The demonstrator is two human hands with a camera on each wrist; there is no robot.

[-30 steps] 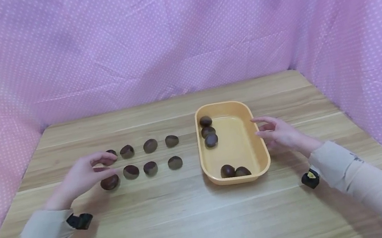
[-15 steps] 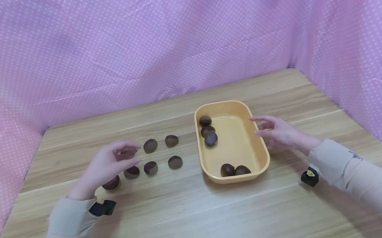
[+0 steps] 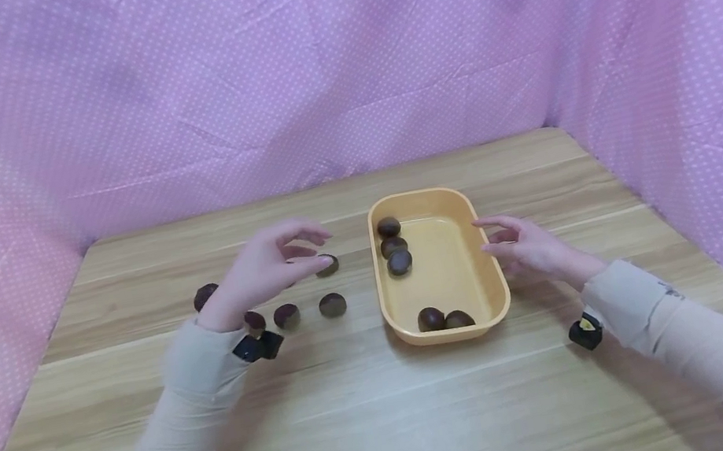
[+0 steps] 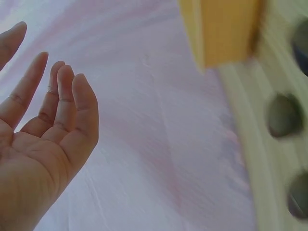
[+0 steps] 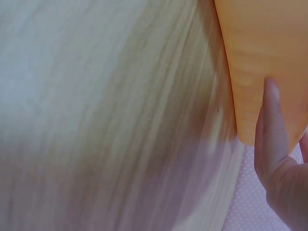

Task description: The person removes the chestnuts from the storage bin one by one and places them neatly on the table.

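Note:
My left hand (image 3: pixel 264 270) is over the loose chestnuts left of the yellow tray (image 3: pixel 447 267). Its thumb overlaps the chestnut at the back right (image 3: pixel 327 265) in the head view. Spread fingers and a bare palm (image 4: pixel 45 144) appear in the left wrist view, holding nothing. Two chestnuts of the front row (image 3: pixel 332 305) lie uncovered; others are partly or wholly hidden behind the left hand and wrist. My right hand (image 3: pixel 531 251) is at the tray's right side, fingertips at the rim. In the right wrist view a straight finger (image 5: pixel 273 115) lies against the tray's wall (image 5: pixel 260 43).
Inside the tray, three chestnuts (image 3: pixel 394 247) line the left wall and two more (image 3: pixel 445 320) sit at the near end. Another chestnut (image 3: pixel 205 296) shows behind the left wrist. Pink dotted cloth (image 3: pixel 306 67) surrounds the wooden table (image 3: pixel 395 427) at the back and sides.
My left hand has swept right above the chestnuts, from the left end of the rows to the right end. The right hand and the tray have stayed put.

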